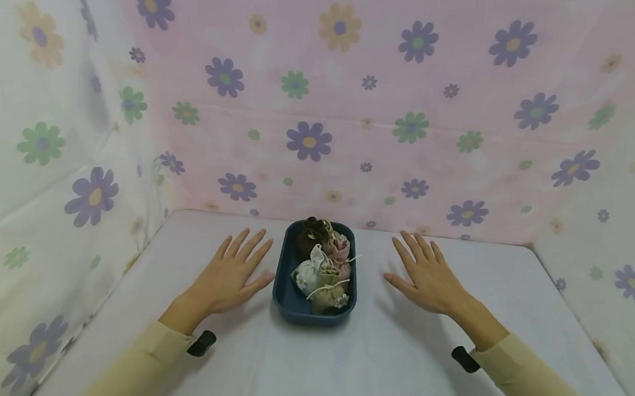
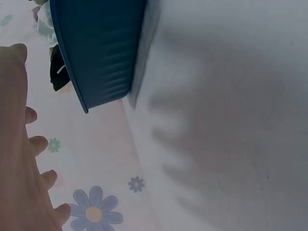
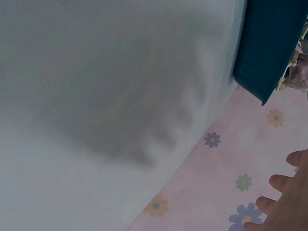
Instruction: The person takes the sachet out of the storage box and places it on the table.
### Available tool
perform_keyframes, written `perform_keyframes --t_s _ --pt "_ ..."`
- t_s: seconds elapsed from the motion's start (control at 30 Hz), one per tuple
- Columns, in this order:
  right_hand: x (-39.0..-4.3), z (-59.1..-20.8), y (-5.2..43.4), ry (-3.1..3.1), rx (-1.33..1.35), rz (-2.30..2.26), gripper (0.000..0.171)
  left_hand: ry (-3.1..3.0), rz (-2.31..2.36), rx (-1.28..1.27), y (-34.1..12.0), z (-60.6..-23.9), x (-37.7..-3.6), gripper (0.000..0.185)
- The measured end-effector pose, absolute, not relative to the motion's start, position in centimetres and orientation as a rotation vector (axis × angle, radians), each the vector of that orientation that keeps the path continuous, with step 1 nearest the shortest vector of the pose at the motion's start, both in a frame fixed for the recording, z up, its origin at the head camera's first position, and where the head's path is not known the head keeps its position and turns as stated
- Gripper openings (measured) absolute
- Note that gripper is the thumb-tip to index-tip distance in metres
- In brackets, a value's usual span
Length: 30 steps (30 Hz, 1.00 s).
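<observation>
A dark blue rectangular bin [image 1: 312, 319] stands on the white table between my two hands. Inside it lie several small drawstring pouches: a dark brown one [image 1: 306, 242], a pink one [image 1: 338, 248], a white one [image 1: 307, 276] and an olive-green one [image 1: 327, 298]. To the bin's left, my left hand [image 1: 228, 279] hovers palm down with its fingers spread, holding nothing. On the other side, my right hand [image 1: 428, 280] is also spread and empty, apart from the bin. Both wrist views show the bin's outer wall [image 2: 103, 53] and the hands' shadows on the cloth.
White cloth covers the table [image 1: 303, 377]. A pink flower-printed curtain [image 1: 352, 182] rises right behind the bin, and pale flowered sheets hang at the left [image 1: 42, 213] and right [image 1: 599, 245]. Dark wrist devices [image 1: 202, 343] sit below both cuffs.
</observation>
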State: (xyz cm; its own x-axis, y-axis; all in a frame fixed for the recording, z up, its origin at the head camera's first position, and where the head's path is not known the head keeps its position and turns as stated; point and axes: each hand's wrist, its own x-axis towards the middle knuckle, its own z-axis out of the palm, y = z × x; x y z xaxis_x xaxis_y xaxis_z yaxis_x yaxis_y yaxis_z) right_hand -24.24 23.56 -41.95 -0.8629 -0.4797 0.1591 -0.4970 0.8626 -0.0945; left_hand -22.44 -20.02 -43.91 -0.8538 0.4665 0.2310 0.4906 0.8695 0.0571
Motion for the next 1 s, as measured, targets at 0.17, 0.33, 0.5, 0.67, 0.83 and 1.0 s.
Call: perform_keyframes --t_s 0.17,0.33,0.5,0.67,0.83,1.0 --pt "-23.6 -42.2 23.6 -2.878 0.781 0.238 0.083 -2.834 -0.172 -0.752 -19.7 -44.2 -21.9 0.079" --pt "-23.1 -42.1 23.1 -2.877 0.810 0.291 0.083 -2.874 -0.182 -0.768 -19.2 -44.1 -21.2 0.080" --pt "-22.7 -41.9 22.1 -2.865 0.864 0.354 0.085 -2.902 -0.231 -0.795 -18.6 -43.9 -20.8 0.084" --pt "-22.1 -41.9 20.9 -2.862 0.901 0.490 0.085 -2.896 -0.301 -0.850 -18.0 -44.2 -20.5 0.087" --pt "-21.2 -41.8 19.5 -2.876 0.920 0.696 0.084 -2.895 -0.299 -0.874 -17.6 -44.6 -20.0 0.091" --pt "-20.7 -41.5 18.0 -2.884 0.924 0.867 0.080 -2.891 -0.287 -0.888 -17.3 -44.7 -19.8 0.093"
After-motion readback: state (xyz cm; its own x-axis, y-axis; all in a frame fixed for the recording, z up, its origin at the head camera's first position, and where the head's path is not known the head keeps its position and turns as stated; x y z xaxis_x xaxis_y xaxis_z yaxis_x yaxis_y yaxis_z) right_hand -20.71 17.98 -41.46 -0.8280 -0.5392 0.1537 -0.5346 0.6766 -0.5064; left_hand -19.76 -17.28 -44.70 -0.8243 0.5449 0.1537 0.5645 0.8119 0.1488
